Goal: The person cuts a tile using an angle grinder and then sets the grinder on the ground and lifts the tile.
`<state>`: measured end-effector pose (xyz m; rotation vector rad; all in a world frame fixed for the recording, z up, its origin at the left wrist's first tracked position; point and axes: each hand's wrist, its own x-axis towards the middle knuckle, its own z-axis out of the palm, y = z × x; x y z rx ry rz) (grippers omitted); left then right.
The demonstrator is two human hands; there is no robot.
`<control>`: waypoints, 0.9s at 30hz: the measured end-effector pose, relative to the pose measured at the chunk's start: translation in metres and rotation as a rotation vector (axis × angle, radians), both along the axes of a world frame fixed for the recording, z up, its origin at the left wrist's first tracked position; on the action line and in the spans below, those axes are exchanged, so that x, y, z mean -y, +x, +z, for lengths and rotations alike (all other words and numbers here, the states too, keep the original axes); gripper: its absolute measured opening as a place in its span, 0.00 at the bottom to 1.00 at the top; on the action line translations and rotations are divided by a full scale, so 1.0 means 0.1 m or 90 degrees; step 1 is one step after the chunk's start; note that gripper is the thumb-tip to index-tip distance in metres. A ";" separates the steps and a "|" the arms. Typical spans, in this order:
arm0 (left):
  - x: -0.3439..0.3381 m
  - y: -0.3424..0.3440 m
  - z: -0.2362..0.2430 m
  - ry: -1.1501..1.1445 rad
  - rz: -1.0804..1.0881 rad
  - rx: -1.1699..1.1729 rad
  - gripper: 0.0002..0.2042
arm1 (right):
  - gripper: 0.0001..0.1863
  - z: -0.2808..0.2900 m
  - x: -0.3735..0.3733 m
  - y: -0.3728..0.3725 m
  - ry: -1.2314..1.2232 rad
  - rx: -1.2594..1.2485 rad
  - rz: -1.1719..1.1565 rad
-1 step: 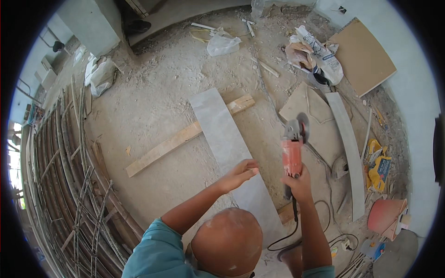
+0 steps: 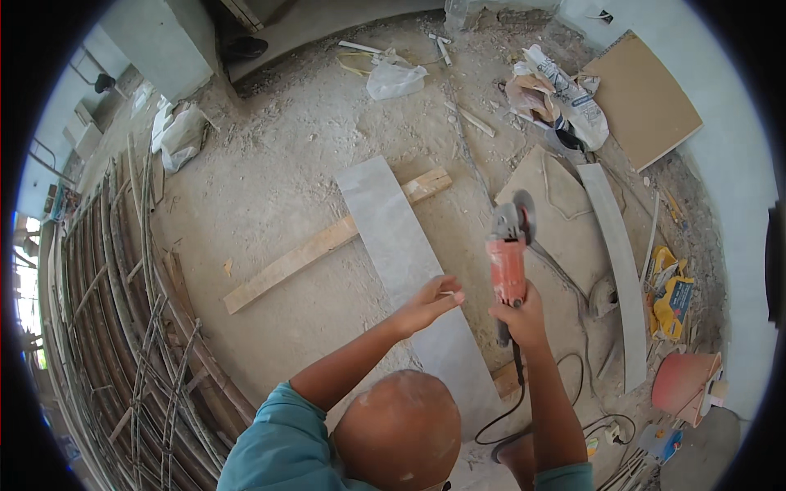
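My right hand (image 2: pixel 520 315) grips the handle of a red angle grinder (image 2: pixel 506 262), whose disc is raised at the front over the floor, right of a long grey slab (image 2: pixel 381 221). My left hand (image 2: pixel 438 296) is open, fingers apart and curved, over the slab's right edge; contact is unclear. The slab lies across a wooden plank (image 2: pixel 295 270), with more timber (image 2: pixel 508 380) under its lower part. A black cord (image 2: pixel 512 409) runs from the grinder. The top of a bald head (image 2: pixel 395 425) between teal sleeves hides part of the slab.
Bundled bars (image 2: pixel 115 327) lie left; a white bag (image 2: pixel 180 139) sits behind. Right are a narrow strip (image 2: pixel 610 270), brown board (image 2: pixel 634 106), crumpled bags (image 2: pixel 581 106), yellow packaging (image 2: pixel 671 303), a red bucket (image 2: pixel 679 380) and a wall (image 2: pixel 745 164). A pillar (image 2: pixel 160 45) stands at back left.
The grinder has shifted slightly left and away from me, toward the top of the picture. My left hand has moved a little right, its fingers slightly higher.
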<state>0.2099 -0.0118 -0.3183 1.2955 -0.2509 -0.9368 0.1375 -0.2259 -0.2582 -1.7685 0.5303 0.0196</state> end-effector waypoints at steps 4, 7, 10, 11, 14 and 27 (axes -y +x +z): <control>0.27 0.42 -0.04 -0.012 0.157 -0.088 0.34 | 0.23 -0.27 -0.35 0.71 -0.089 0.046 0.070; 0.26 0.74 -0.12 -0.066 0.266 -0.038 0.30 | 0.24 -0.28 -0.54 1.06 -0.090 0.023 0.132; 0.11 0.95 -0.26 -0.057 0.357 -0.001 0.28 | 0.24 -0.31 -0.73 1.36 -0.080 -0.007 0.173; 0.08 1.00 -0.34 -0.047 0.394 0.022 0.28 | 0.25 -0.35 -0.76 1.43 -0.093 -0.010 0.190; 0.01 1.17 -0.39 -0.040 0.391 0.000 0.27 | 0.25 -0.47 -0.80 1.59 -0.103 -0.018 0.223; -0.43 1.72 -0.82 -0.147 0.377 -0.037 0.23 | 0.36 -0.76 -1.22 1.80 -0.298 -0.061 0.306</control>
